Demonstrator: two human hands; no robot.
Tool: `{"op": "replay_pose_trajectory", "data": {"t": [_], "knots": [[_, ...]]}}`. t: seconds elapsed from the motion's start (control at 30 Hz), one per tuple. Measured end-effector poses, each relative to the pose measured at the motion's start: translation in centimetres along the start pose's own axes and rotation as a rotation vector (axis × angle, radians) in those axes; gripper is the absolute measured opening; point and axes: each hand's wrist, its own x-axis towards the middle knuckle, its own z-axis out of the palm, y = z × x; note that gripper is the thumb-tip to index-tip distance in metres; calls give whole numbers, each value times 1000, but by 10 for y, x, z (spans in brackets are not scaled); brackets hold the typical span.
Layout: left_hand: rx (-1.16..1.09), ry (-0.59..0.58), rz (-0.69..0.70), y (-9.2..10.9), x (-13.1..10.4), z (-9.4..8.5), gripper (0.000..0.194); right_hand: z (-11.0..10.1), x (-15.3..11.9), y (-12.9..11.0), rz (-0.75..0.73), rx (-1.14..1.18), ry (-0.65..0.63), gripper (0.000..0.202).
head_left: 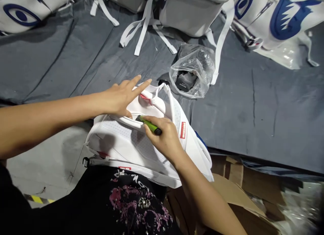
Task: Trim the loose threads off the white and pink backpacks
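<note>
Between the two hands lies the white backpack (152,137), partly over the dark table cover (227,120), its opening edge under the spread, unclenched fingers of the left hand (117,98). Just beside that thumb, the right hand's (165,133) fingers grasp a green-and-black tool (152,126) against the edge, while beyond the fingertips sits a clear plastic bag (193,69) holding black pieces (186,80).

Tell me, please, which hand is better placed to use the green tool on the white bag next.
Probably the right hand: it grips the green tool against the white bag, while the left hand rests on the bag without a tool.
</note>
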Motion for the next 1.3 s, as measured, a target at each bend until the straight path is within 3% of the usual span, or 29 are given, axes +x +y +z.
{"op": "replay_pose_trajectory", "data": {"t": [0.13,0.4,0.67,0.93,1.07,1.3], "knots": [[62,5,-53,9,-2,2,132,18,3,-1,-20,204,58,25],[200,-65,-156,30,5,-5,120,27,4,4,-49,197,108,26],[82,-131,-22,9,9,-5,123,15,1,8,-21,150,71,27],[-80,-294,-104,12,7,-26,118,11,-1,8,-6,152,73,27],[-52,-327,-138,14,10,-27,122,11,3,5,11,154,73,26],[-52,-347,-83,11,12,-27,122,25,20,-3,-16,407,14,24]]}}
